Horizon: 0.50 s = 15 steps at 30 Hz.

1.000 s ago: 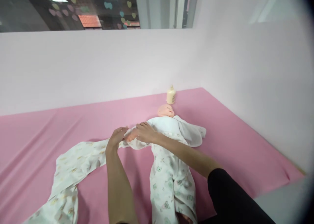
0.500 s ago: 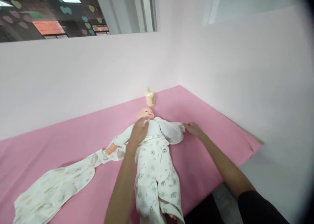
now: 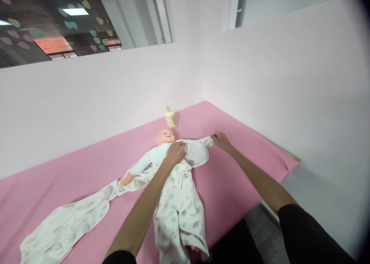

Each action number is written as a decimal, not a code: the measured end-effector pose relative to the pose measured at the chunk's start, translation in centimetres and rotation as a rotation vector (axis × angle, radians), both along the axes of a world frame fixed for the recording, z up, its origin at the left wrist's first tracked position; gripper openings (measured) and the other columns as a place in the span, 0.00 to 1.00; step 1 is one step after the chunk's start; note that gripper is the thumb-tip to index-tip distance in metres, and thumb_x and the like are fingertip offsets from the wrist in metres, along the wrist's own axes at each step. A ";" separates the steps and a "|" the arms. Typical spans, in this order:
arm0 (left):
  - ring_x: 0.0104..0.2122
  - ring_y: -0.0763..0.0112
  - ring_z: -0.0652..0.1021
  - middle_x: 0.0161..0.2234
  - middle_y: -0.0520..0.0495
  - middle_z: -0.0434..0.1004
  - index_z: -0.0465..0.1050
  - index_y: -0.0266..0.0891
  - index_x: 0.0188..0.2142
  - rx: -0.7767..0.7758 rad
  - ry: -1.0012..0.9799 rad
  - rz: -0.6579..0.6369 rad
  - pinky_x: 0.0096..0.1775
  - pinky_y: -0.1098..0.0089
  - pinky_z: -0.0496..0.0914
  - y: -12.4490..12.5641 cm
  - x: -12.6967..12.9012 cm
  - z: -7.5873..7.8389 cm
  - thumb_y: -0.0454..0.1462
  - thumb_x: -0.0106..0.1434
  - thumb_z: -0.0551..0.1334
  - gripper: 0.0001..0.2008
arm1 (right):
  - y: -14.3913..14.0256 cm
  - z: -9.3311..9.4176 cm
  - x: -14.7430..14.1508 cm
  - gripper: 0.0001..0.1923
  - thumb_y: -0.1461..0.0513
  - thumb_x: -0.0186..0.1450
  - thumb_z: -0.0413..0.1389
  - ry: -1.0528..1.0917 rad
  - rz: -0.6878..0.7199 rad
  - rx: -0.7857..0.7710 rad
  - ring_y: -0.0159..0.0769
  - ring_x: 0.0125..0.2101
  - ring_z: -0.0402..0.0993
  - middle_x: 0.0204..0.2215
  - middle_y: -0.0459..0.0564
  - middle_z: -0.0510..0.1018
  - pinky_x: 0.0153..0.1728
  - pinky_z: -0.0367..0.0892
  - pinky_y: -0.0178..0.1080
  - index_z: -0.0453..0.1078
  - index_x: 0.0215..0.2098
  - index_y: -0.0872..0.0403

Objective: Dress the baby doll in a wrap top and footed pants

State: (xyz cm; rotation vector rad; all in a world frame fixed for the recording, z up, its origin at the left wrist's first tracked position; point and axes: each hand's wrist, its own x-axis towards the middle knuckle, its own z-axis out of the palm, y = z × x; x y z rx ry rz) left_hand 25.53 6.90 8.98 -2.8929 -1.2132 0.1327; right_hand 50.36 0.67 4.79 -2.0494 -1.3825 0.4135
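Observation:
A baby doll (image 3: 163, 137) lies on its back on the pink mat (image 3: 245, 148), dressed in a white printed sleepsuit (image 3: 177, 202). My left hand (image 3: 175, 153) rests closed on the suit at the doll's chest, gripping the fabric. My right hand (image 3: 219, 140) pinches the end of the suit's sleeve (image 3: 199, 150), stretched out to the right. The doll's other bare hand (image 3: 125, 182) pokes out of the left sleeve.
A second printed white cloth (image 3: 68, 225) trails over the mat to the lower left. A small cream bottle (image 3: 170, 117) stands behind the doll's head near the wall corner. White walls close the mat at the back and right; its right edge drops off.
My left hand moved from the doll's neck down to its chest. My right hand pulled the sleeve end up and outward. The view shifted slightly left.

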 end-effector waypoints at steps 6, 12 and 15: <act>0.60 0.50 0.67 0.59 0.30 0.67 0.66 0.31 0.58 0.006 0.036 0.019 0.60 0.58 0.58 0.6 -0.1 -0.7 0.40 0.65 0.59 0.24 | -0.3 1.5 5.1 0.11 0.62 0.68 0.43 -0.207 -0.063 0.042 0.34 0.27 0.62 0.28 0.50 0.71 0.29 0.51 0.36 0.63 0.31 0.54; 0.59 0.52 0.69 0.57 0.33 0.70 0.68 0.35 0.56 0.026 0.057 0.045 0.59 0.57 0.58 0.7 0.2 -1.1 0.36 0.64 0.59 0.21 | -0.9 -1.1 6.1 0.12 0.63 0.69 0.43 -0.290 -0.122 -0.049 0.37 0.29 0.65 0.30 0.55 0.74 0.31 0.52 0.38 0.67 0.34 0.57; 0.55 0.51 0.72 0.53 0.31 0.74 0.67 0.34 0.57 0.032 0.065 0.022 0.58 0.55 0.59 0.7 1.5 -1.4 0.37 0.65 0.58 0.21 | -1.0 -2.4 4.4 0.13 0.62 0.69 0.43 -0.283 -0.140 -0.077 0.38 0.30 0.67 0.31 0.55 0.75 0.32 0.55 0.38 0.68 0.36 0.57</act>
